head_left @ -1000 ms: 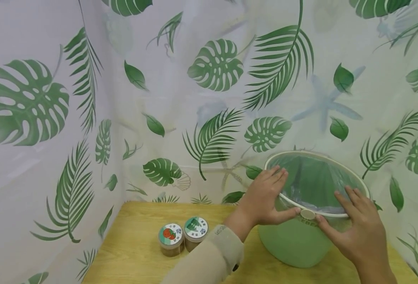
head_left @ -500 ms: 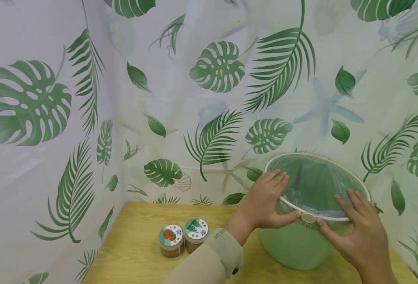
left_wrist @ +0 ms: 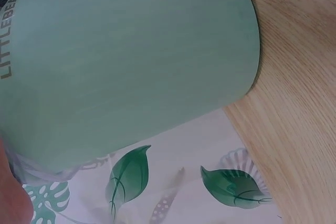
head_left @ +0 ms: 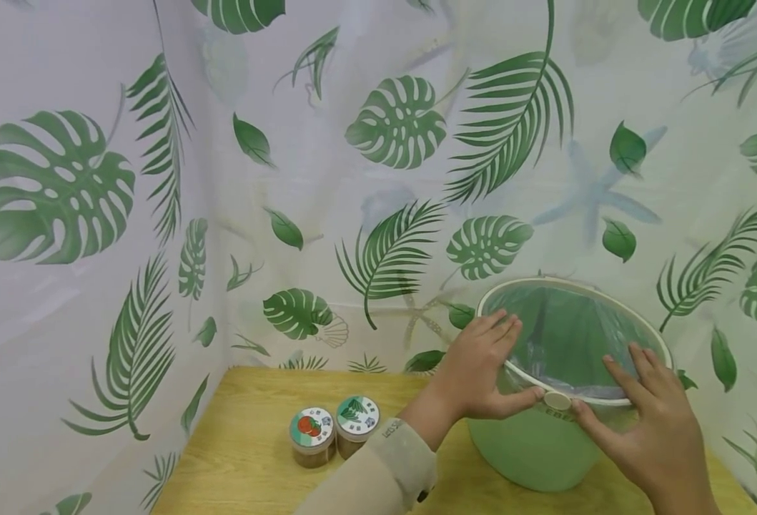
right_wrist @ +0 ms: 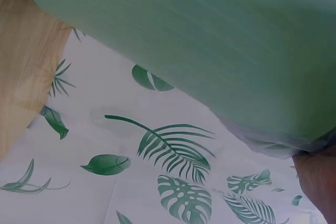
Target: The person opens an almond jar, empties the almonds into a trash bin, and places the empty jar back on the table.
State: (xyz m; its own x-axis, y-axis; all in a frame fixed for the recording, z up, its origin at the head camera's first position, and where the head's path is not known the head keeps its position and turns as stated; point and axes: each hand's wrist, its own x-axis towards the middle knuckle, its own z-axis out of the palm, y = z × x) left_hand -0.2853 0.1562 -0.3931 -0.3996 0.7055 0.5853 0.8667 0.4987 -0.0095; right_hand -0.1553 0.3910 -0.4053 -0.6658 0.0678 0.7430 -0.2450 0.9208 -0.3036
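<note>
A light green trash bin stands on the wooden table, a clear plastic bag lining its mouth. Around the top runs a cream ring with an oval tab at the front. My left hand rests on the rim's left side, fingers extended over the edge and thumb along the front near the tab. On the right side, my right hand lies on the rim with spread fingers. Both wrist views are mostly filled by the bin's wall, with a bit of each hand at the edge.
Two small lidded jars, one with a tomato label and one with a green-leaf label, stand left of the bin beside my left sleeve. A leaf-patterned sheet hangs behind the table.
The head view has shifted very slightly. Both hands keep their places on the rim, and the bin and jars stay where they were.
</note>
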